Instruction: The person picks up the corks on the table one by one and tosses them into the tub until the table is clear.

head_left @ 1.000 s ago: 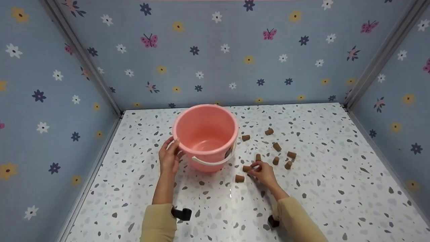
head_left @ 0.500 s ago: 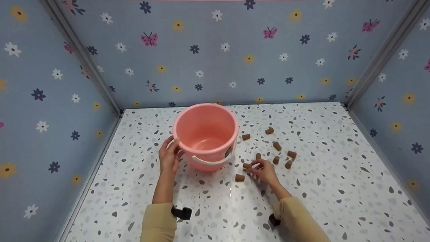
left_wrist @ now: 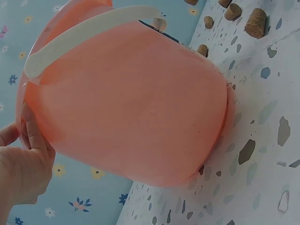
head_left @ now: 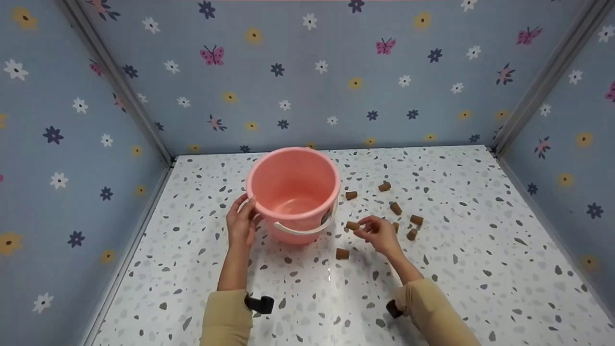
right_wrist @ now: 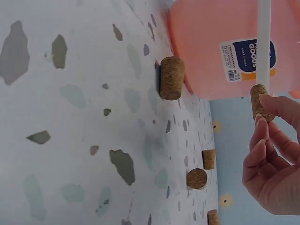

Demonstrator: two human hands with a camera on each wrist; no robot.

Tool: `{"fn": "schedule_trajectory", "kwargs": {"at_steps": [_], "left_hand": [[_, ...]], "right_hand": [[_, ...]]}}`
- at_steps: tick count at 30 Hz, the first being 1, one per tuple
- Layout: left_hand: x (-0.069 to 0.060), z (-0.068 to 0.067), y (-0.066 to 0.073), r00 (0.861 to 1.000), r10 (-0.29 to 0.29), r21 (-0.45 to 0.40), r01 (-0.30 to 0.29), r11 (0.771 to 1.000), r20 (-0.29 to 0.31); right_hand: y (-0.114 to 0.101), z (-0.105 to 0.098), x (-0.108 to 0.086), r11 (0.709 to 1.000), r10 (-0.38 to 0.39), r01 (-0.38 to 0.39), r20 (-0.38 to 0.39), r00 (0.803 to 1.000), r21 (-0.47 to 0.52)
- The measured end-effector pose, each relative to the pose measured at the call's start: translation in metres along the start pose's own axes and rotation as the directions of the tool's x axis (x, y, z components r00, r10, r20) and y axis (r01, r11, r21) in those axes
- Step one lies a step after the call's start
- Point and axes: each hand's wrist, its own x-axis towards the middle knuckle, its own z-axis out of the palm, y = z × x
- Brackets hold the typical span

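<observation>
A pink bucket (head_left: 294,226) with a white handle (head_left: 300,232) stands on the speckled tabletop, its inside bare. My left hand (head_left: 240,226) grips the bucket's left rim, thumb over the edge and fingers outside; the left wrist view shows this hand (left_wrist: 29,166) at the rim too. To the right of the bucket, my right hand (head_left: 382,234) pinches a cork stopper (head_left: 352,226) between thumb and fingers, lifted off the table. In the right wrist view that cork (right_wrist: 261,103) appears in front of the bucket's label (right_wrist: 248,58).
Several more corks lie scattered right of the bucket, among them a near cork (head_left: 342,253), a far cork (head_left: 384,186) and a right-hand cork (head_left: 416,220). Flowered panels (head_left: 307,72) enclose the speckled table (head_left: 298,307) at the back and both sides.
My right hand has picked the cork up from the table and raised it, moving slightly away from me. The left hand and the bucket have stayed in place.
</observation>
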Motion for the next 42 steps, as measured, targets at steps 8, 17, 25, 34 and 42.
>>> {"fn": "schedule_trajectory", "kwargs": {"at_steps": [8,17,25,34,42], "left_hand": [[-0.044,0.039,0.041,0.996,-0.061,0.04,0.064,0.997,-0.07],[-0.044,0.039,0.04,0.997,-0.053,0.034,0.055,0.998,-0.061],[-0.024,0.019,0.016,0.999,0.011,0.047,-0.009,0.999,-0.036],[-0.036,0.03,0.028,0.999,-0.007,0.017,0.008,1.0,-0.046],[-0.045,0.038,0.04,0.996,-0.063,-0.011,0.062,0.998,-0.059]], "right_hand": [[-0.027,-0.011,-0.002,0.998,-0.059,0.059,0.006,0.998,0.034],[-0.086,-0.023,-0.018,0.983,-0.165,0.16,0.044,0.985,0.093],[-0.106,-0.023,-0.012,0.966,-0.235,0.229,0.042,0.971,0.115],[-0.123,-0.014,0.006,0.953,-0.243,0.234,0.027,0.97,0.195],[-0.134,-0.003,0.02,0.961,-0.218,0.207,0.037,0.975,0.184]]}}
